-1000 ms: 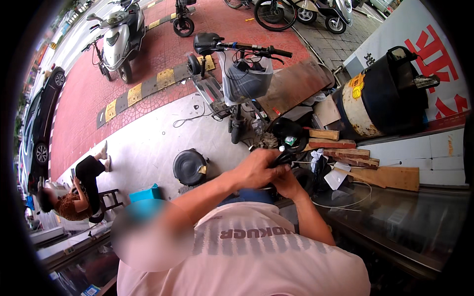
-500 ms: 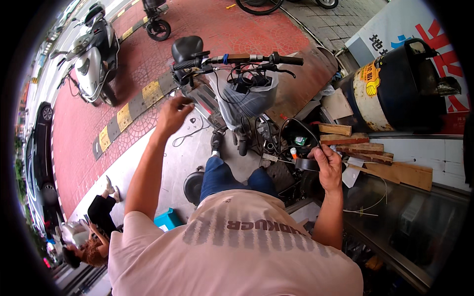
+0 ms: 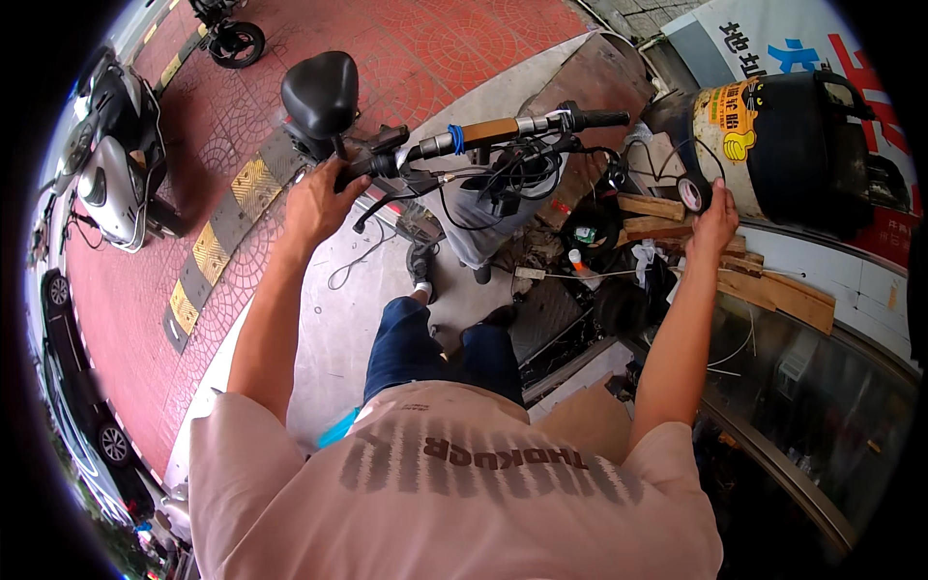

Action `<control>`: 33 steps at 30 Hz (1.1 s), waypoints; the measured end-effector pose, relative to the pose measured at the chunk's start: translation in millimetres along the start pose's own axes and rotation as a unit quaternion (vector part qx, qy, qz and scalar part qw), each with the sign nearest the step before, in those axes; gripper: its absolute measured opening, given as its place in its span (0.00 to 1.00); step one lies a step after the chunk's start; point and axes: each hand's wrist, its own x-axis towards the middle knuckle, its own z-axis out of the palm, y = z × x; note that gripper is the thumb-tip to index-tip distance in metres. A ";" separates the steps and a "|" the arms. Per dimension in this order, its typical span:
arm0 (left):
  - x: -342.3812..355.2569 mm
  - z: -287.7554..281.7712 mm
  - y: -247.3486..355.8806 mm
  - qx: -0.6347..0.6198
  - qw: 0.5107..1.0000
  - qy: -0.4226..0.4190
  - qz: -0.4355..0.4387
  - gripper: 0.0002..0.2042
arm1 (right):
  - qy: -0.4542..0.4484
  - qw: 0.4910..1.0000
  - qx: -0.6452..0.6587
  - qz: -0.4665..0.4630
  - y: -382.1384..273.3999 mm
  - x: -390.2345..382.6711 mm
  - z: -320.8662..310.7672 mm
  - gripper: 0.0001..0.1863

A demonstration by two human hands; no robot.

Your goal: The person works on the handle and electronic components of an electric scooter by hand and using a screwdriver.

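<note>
- Black cables (image 3: 501,186) crowd the near side of the handlebar (image 3: 483,133); wood scraps (image 3: 652,206) and a dark drum (image 3: 797,145) sit right.
- And the left hand (image 3: 324,201), in mid-air before, is now at the handlebar's left end, fingers curled round it!
- Right arm extended, the right hand (image 3: 713,224) pinches a black tape roll (image 3: 692,195).
</note>
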 end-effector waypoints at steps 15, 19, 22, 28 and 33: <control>-52.0 13.0 67.2 -0.097 0.990 -0.080 -0.058 0.22 | -0.186 0.857 -0.473 0.087 275.4 -83.6 86.4 0.24; -63.1 25.4 82.1 -0.162 0.980 -0.073 -0.093 0.25 | -0.198 0.832 -0.512 0.081 340.5 -98.4 99.1 0.26; -68.2 29.5 95.4 -0.190 0.971 -0.074 -0.126 0.25 | -0.175 0.858 -0.478 0.069 393.7 -110.2 89.5 0.29; -69.8 35.4 97.1 -0.204 0.969 -0.052 -0.128 0.22 | -0.160 0.899 -0.387 0.132 385.3 -116.0 71.0 0.30; -76.8 37.6 94.0 -0.243 0.963 -0.029 -0.111 0.25 | -0.123 0.920 -0.348 0.131 420.2 -78.3 65.9 0.28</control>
